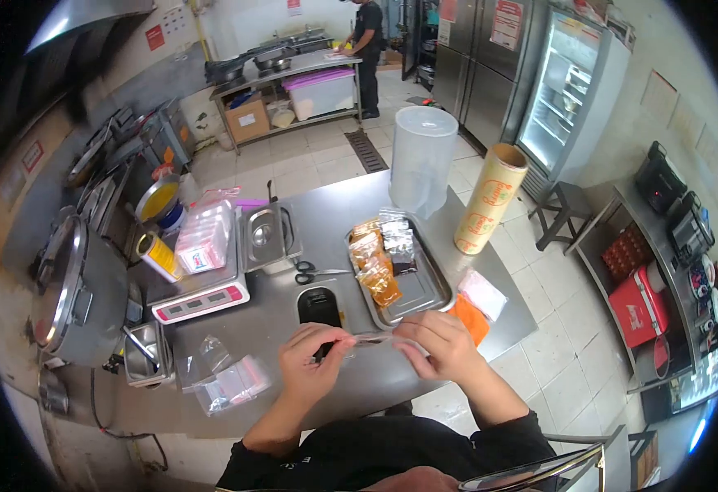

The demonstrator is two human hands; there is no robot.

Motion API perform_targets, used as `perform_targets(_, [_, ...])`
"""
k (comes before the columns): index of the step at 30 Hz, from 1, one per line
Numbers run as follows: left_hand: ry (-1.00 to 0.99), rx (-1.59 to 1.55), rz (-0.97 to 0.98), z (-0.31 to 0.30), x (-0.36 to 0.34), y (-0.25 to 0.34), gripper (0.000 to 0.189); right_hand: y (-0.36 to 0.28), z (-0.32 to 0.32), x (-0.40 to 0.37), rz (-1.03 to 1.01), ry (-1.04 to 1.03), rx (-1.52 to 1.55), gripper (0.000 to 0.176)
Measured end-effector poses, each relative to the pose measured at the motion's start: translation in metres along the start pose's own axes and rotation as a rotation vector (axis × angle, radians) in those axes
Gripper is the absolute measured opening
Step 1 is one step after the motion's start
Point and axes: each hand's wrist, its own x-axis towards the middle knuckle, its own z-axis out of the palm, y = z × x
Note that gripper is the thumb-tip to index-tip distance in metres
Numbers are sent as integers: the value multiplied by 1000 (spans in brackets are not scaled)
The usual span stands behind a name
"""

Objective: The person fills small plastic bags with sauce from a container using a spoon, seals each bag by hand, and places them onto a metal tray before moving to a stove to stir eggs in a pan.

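Observation:
Between my two hands a small clear plastic bag [371, 338] is stretched sideways. My left hand [314, 361] pinches its left end and my right hand [437, 348] pinches its right end. Just below the bag's left side, a black container [319, 306] is partly covered by my left hand. Beyond my right hand lies a metal tray [429, 289] with amber-filled packets [373, 261] and dark-filled packets [398, 243]. An orange cloth [469, 321] lies beside my right hand. More clear bags [232, 381] rest on the steel table to the left.
Scissors [314, 272], a steel container [265, 238] and a scale [200, 303] bearing packs [205, 238] stand left of the tray. A plastic cylinder [423, 160] and a film roll [490, 199] stand at the far right. Another person [367, 53] works at a back table.

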Motion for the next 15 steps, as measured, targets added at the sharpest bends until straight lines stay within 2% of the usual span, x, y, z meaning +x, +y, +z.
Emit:
perform_targets(4, [-98, 48, 97, 17, 3, 21, 8, 4, -13, -23, 31, 19, 35, 16])
perform_targets(6, [-119, 51, 80, 28, -1, 24, 9, -2, -21, -26, 116, 68, 165, 15])
perform_targets(8, [-165, -41, 97, 40, -8, 22, 8, -1, -22, -46, 192, 65, 158, 14])
perform_targets(11, [-212, -93, -52, 55, -15, 27, 6, -2, -30, -64, 276, 84, 228, 13])
perform_targets(13, [-245, -116, 2, 67, -14, 31, 6, -6, -35, -65, 290, 148, 308, 12])
perform_targets(15, [-274, -103, 52, 76, -14, 36, 6, -2, -38, -78, 289, 147, 261, 11])
